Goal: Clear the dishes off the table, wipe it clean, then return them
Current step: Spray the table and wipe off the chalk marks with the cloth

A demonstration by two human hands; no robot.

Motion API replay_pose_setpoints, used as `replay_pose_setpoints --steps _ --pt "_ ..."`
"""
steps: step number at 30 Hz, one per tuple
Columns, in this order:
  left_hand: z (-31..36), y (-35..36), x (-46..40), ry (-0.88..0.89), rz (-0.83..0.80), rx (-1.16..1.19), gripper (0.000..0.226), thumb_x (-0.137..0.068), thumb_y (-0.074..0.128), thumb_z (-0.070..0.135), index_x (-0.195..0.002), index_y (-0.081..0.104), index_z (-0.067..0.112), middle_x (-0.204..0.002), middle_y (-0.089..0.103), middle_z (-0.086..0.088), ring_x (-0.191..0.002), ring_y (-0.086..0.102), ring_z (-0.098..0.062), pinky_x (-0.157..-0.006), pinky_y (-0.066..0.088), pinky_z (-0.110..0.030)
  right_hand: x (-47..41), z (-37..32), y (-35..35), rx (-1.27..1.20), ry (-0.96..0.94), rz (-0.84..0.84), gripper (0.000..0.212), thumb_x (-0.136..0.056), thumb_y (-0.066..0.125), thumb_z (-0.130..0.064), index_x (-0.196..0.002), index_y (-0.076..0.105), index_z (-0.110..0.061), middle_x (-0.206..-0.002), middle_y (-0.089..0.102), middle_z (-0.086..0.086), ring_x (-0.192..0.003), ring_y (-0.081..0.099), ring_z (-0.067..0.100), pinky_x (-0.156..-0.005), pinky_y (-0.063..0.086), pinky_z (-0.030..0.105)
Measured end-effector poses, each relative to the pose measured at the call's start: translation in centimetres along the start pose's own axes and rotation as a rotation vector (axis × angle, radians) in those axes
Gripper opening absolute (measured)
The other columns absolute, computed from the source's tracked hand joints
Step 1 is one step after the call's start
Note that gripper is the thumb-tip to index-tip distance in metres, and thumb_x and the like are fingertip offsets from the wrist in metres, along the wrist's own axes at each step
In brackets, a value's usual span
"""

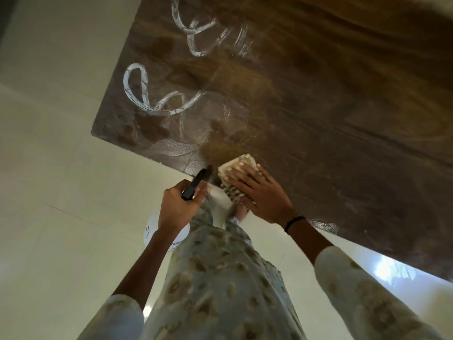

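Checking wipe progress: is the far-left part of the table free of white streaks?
No, looping white streaks remain on the table, beyond the cloth.

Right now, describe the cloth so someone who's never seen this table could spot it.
Find the dark wooden table and follow its near edge toward the corner. The cloth lies there under the flat right hand. It is pale and checked, unlike the black thing gripped in the left hand beside it.

Both forearms extend toward 12 o'clock, the left hand with fingers curled around a dark object and the right hand, at its 3 o'clock, pressing flat with fingers straight and spread.
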State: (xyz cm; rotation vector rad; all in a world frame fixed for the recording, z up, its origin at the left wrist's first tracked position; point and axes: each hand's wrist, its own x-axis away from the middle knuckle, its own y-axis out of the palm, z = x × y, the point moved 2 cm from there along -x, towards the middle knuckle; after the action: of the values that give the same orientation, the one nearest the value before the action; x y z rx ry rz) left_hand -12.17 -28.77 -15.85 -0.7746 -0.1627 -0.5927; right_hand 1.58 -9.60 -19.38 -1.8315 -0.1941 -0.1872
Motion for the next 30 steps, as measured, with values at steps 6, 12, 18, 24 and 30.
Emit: replay_pose_setpoints --steps 6,12,18,24,30 --pt "-2.1 -1.2 -0.5 -0.054 0.0 -0.02 0.061 -0.066 0.065 0.067 -0.063 0.056 0.007 -0.049 0.054 -0.011 -0.043 0.043 -0.026 -0.049 0.043 -0.038 -0.9 0.7 -0.7 -0.037 0.183 0.021 0.057 -0.1 0.038 -0.043 -0.152 0.019 -0.029 -0.159 0.015 -0.007 -0.148 0.01 0.018 -0.12 0.013 0.045" --pt "-2.4 -2.7 -0.9 -0.099 -0.007 -0.011 0.065 -0.065 0.067 0.065 -0.062 0.051 0.002 -0.049 0.053 -0.016 -0.046 0.047 -0.035 -0.05 0.044 -0.043 -1.6 0.9 -0.9 -0.033 0.171 0.006 0.059 -0.099 0.038 -0.043 -0.152 0.016 -0.03 -0.159 0.016 -0.006 -0.149 0.008 0.018 -0.12 0.013 0.045" --pt "-2.8 -3.9 -2.6 -0.123 0.005 -0.033 0.062 -0.068 0.074 0.057 -0.06 0.05 0.001 -0.049 0.05 -0.012 -0.044 0.043 -0.031 -0.048 0.042 -0.039 -4.5 0.9 -1.6 -0.061 0.242 0.04 0.057 -0.099 0.035 -0.042 -0.151 0.02 -0.027 -0.159 0.021 -0.003 -0.148 0.011 0.021 -0.119 0.014 0.049" --pt "-2.6 -5.4 -4.0 -0.151 0.065 0.018 0.048 -0.073 0.077 0.039 -0.064 0.053 -0.001 -0.052 0.052 -0.014 -0.045 0.04 -0.023 -0.049 0.037 -0.025 -11.7 -3.7 -2.0 -0.158 0.364 0.12 0.055 -0.098 0.035 -0.042 -0.149 0.026 -0.025 -0.157 0.026 -0.001 -0.147 0.014 0.025 -0.118 0.006 0.049" --pt "-1.8 -6.2 -5.6 -0.079 0.074 0.033 0.037 -0.074 0.078 0.038 -0.075 0.065 0.004 -0.06 0.063 -0.01 -0.054 0.05 -0.023 -0.051 0.038 -0.016 -11.6 -7.2 -0.7 -0.091 0.08 0.055 0.054 -0.1 0.035 -0.04 -0.15 0.023 -0.025 -0.157 0.026 0.0 -0.147 0.017 0.025 -0.119 0.012 0.049"
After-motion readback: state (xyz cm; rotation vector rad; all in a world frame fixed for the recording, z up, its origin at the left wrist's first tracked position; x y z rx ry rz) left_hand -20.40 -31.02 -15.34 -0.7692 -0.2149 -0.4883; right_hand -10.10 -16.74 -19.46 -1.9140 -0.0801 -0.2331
